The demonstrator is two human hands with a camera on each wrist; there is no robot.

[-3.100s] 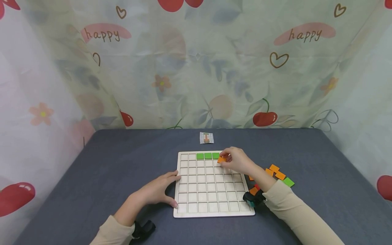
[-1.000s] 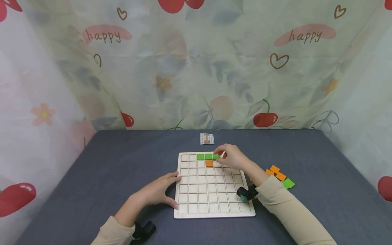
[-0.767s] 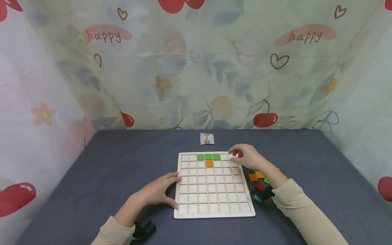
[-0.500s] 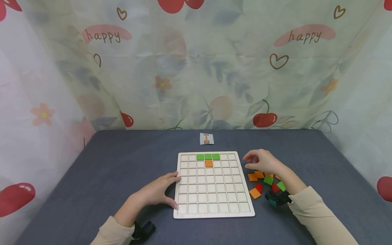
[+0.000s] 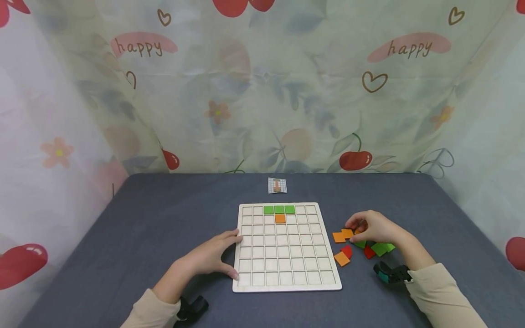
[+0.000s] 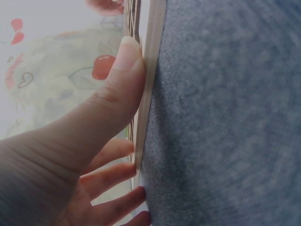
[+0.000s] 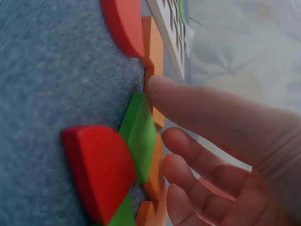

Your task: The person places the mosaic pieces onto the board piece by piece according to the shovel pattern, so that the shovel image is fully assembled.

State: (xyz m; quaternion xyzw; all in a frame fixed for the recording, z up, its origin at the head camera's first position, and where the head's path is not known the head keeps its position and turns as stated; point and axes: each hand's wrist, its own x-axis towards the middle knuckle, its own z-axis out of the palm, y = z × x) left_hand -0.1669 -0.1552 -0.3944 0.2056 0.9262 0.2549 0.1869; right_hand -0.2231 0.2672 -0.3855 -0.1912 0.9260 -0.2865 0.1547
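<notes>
Placing work at an early stage, judging from the board: on the white grid board (image 5: 283, 263), four cells are filled, namely three green square tiles (image 5: 279, 209) side by side in the row farthest from the person and one orange square tile (image 5: 280, 219) directly below the middle green. All other cells are bare. Left over, beyond the board's right edge on the dark cloth (image 5: 184, 198): a loose cluster of orange tiles (image 5: 339, 237), green tiles (image 5: 379, 248) and two red pieces (image 5: 369, 252), the nearer one round-edged in the right wrist view. Left hand (image 5: 206, 255): thumb and fingers spread along the board's left edge, touching it. Right hand (image 5: 379, 228): over the cluster, thumb and fingertips apart, no tile seen pinched between them; thumb tip overlaps an orange tile in the wrist view, contact cannot be told. Printed card (image 5: 277, 185) lies past the board's far edge; its coloured pattern is too small to read, so remaining placements cannot be counted.
</notes>
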